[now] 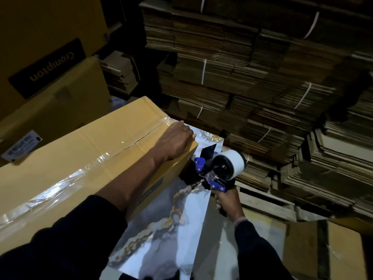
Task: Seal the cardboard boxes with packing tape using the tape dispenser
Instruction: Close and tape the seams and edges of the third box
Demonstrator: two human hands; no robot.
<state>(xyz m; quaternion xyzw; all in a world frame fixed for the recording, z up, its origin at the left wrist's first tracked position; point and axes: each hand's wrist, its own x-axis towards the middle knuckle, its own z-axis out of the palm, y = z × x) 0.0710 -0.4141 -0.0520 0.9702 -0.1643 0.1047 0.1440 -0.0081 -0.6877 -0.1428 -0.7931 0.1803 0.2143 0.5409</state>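
A long yellow-brown cardboard box (84,150) lies on a marble-patterned table (171,229), with clear packing tape (60,184) running along its top seam. My left hand (175,139) rests on the box's far right corner, fingers curled over the edge. My right hand (228,203) grips the handle of a blue and black tape dispenser (218,168) with a white tape roll, held just off the box's right end face, below the corner.
Tied bundles of flattened cardboard (252,77) are stacked high behind and to the right. More yellow boxes (46,63) stand at the left, one with a dark printed label. Another carton (327,249) sits low at the right.
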